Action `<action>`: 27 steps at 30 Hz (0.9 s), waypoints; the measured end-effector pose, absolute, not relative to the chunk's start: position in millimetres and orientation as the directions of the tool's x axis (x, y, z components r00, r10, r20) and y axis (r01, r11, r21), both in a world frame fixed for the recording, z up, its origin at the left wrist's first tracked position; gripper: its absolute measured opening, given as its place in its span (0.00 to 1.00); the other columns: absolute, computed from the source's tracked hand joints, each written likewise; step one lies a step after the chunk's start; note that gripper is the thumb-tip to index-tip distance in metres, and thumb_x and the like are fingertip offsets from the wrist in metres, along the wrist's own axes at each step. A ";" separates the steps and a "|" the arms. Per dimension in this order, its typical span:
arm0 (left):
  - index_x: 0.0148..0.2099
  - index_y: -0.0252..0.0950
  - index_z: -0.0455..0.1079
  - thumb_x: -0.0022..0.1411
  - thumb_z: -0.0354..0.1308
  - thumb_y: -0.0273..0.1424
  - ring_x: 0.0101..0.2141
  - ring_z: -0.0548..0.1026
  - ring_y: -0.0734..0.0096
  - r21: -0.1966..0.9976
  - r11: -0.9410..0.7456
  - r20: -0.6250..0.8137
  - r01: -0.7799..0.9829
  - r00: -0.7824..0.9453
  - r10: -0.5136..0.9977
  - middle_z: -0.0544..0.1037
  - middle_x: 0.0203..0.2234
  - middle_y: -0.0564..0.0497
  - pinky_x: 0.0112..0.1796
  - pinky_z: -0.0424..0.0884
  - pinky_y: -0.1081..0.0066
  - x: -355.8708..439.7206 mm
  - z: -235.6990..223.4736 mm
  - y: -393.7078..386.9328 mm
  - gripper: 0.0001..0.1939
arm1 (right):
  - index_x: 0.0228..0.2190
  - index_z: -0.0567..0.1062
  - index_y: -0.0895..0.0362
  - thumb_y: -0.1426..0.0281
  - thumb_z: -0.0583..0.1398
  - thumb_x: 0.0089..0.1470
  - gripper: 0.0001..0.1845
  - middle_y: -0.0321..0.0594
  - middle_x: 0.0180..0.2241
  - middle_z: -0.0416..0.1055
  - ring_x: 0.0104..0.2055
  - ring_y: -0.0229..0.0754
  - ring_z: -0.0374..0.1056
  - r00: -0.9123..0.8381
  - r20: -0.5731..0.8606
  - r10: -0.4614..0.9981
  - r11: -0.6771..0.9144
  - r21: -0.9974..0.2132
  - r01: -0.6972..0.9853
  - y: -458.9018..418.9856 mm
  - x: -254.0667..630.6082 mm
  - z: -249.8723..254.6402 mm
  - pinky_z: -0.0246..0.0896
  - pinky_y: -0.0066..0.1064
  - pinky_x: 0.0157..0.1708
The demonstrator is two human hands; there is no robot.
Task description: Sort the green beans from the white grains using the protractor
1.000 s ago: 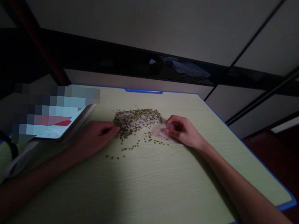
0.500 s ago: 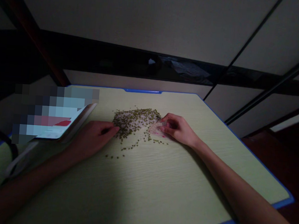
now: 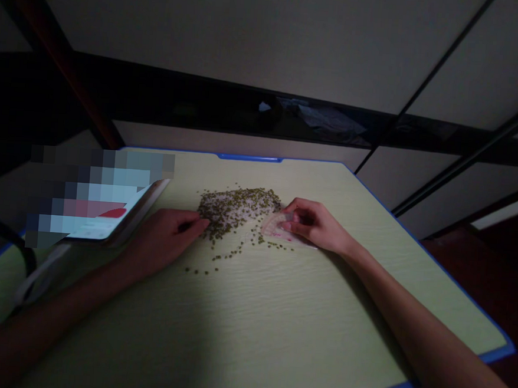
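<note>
A low heap of green beans mixed with pale, rice-like grains (image 3: pixel 235 207) lies on the table, with loose beans trailing toward me. My right hand (image 3: pixel 317 221) is closed in a pinch on a clear protractor (image 3: pixel 278 226) with pink markings, at the heap's right side. Part of the protractor is hidden by the fingers. On the heap's left edge rests my left hand (image 3: pixel 172 232), its fingers curled in and the thumb tip at the beans. Whatever it may hold is hidden.
Left of my left hand, a tablet (image 3: pixel 102 218) with a lit, partly blurred screen leans at a slant. A dark cable (image 3: pixel 26 254) runs beside it. The pale table (image 3: pixel 249 335) has a blue rim, and cabinet panels (image 3: pixel 252 34) stand behind it.
My right hand has shifted slightly right with the protractor, and more of the protractor's curved edge shows. My left hand stays at the heap's left edge.
</note>
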State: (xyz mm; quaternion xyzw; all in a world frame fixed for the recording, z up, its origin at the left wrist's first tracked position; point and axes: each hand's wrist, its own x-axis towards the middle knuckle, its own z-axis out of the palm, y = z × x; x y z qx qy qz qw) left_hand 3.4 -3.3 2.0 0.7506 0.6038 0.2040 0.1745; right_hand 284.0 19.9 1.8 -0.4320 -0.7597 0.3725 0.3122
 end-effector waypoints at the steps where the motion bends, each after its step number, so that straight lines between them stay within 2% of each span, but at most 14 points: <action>1: 0.18 0.37 0.54 0.55 0.44 0.45 0.19 0.58 0.74 0.510 -0.207 0.095 0.835 0.185 0.978 0.56 0.13 0.58 0.22 0.51 0.73 3.3 1.9 -3.2 0.21 | 0.30 0.68 0.60 0.68 0.61 0.46 0.10 0.27 0.17 0.54 0.18 0.29 0.49 -0.437 0.152 0.886 0.352 -0.834 0.424 19.9 284.9 1.8 0.43 0.25 0.18; 10: 0.18 0.37 0.55 0.55 0.44 0.45 0.19 0.58 0.75 0.504 -0.204 0.095 0.840 0.181 0.979 0.55 0.13 0.59 0.22 0.50 0.74 4.6 3.0 -3.7 0.21 | 0.29 0.68 0.60 0.68 0.61 0.46 0.09 0.28 0.17 0.54 0.19 0.30 0.49 -0.468 0.108 0.877 0.329 -0.845 0.422 17.4 292.5 3.4 0.43 0.25 0.18; 27: 0.18 0.37 0.55 0.55 0.44 0.45 0.19 0.58 0.75 0.508 -0.194 0.076 0.839 0.181 0.981 0.56 0.13 0.59 0.22 0.51 0.74 4.2 3.4 -3.9 0.21 | 0.29 0.68 0.60 0.68 0.60 0.46 0.08 0.28 0.16 0.54 0.18 0.30 0.49 -0.452 0.119 0.884 0.345 -0.818 0.460 15.0 289.4 3.1 0.42 0.25 0.18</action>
